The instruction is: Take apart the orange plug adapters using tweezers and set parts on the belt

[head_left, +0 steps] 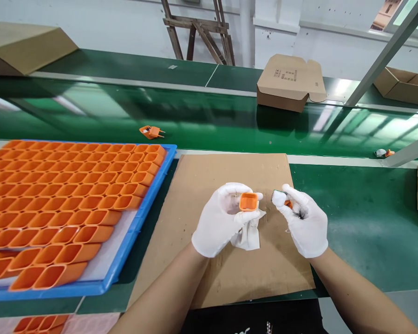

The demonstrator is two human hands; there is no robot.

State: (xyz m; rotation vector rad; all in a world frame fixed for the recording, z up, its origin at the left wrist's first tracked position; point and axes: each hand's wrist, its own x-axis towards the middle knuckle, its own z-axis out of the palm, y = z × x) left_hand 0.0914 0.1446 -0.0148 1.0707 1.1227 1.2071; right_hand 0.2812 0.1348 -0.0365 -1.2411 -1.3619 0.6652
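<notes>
My left hand (220, 221), in a white glove, is closed around an orange plastic shell (248, 202) with its open end facing up. My right hand (305, 222), also gloved, pinches a small part (281, 196) that shows green, white and a bit of orange, held just right of the shell. Both hands hover over a brown cardboard sheet (209, 185). To the left, a blue tray (139, 222) holds several rows of the same orange shells (73, 195).
A green conveyor belt (209, 116) runs behind the cardboard, with one orange plug (151, 132) lying on it. A cardboard box (287, 83) sits beyond the belt, another (404, 86) at far right. A small orange-white piece (385, 152) rests at the belt's right.
</notes>
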